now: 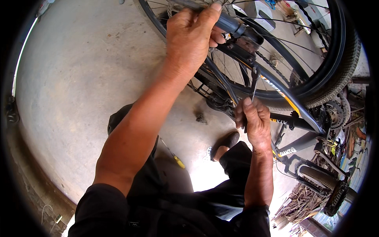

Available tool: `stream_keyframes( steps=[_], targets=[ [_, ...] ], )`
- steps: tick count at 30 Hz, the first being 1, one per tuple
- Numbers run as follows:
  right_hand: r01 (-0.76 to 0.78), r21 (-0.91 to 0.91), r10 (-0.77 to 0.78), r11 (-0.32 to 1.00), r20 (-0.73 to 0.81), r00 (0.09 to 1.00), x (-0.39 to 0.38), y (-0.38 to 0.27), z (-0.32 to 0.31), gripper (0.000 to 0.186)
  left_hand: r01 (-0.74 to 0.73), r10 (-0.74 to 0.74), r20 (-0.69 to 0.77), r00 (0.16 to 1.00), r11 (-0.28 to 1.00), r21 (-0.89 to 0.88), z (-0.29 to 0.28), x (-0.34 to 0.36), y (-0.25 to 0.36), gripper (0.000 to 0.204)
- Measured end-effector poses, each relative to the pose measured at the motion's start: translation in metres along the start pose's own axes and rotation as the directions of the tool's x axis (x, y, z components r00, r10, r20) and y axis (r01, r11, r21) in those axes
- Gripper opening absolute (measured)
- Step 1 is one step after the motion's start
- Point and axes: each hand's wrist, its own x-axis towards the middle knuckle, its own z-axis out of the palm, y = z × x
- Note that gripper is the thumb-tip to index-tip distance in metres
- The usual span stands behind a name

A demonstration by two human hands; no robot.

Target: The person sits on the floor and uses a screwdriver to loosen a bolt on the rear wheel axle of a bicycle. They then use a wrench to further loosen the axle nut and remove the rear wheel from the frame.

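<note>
My left hand (193, 31) is closed on a dark tube (229, 24) at the top of the view, beside the bicycle's spoked wheel (335, 55). My right hand (252, 120) grips a metal wrench (254, 83), whose upper end overlaps the black, orange-striped frame (290, 98); whether it sits on a bolt is unclear. A dark bracket (248, 41) lies just beyond my left hand, under the tube. The chain (272, 63) runs behind the frame, and the bicycle fills the right side of the view.
A yellow-handled screwdriver (177, 160) lies on the concrete floor (67, 98) near my legs. My shoe (227, 142) is beside the bicycle. At right are a pedal (334, 199), chainrings (334, 112) and piled sticks (294, 201). A pale object (258, 14) stands behind the wheel.
</note>
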Motion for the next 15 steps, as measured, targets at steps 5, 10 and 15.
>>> stream_keyframes(
  steps=[5, 10, 15],
  targets=[
    [-0.012, -0.037, 0.014, 0.999, 0.052, 0.999, 0.006, -0.002, -0.003, 0.050, -0.023, 0.023, -0.005, 1.000, 0.999, 0.031, 0.000, 0.000, 0.001, 0.033],
    [-0.016, -0.057, 0.019, 0.998, 0.053, 0.998, 0.011, 0.000, -0.004, 0.051, -0.163, 0.158, 0.048, 0.986, 0.980, 0.116, -0.006, 0.001, 0.006, 0.037],
    [0.001, -0.095, -0.006, 0.995, -0.053, 0.999, 0.017, 0.003, 0.000, 0.047, -0.162, 0.157, 0.047, 0.986, 0.979, 0.123, -0.005, 0.001, 0.007, 0.037]
  ],
)
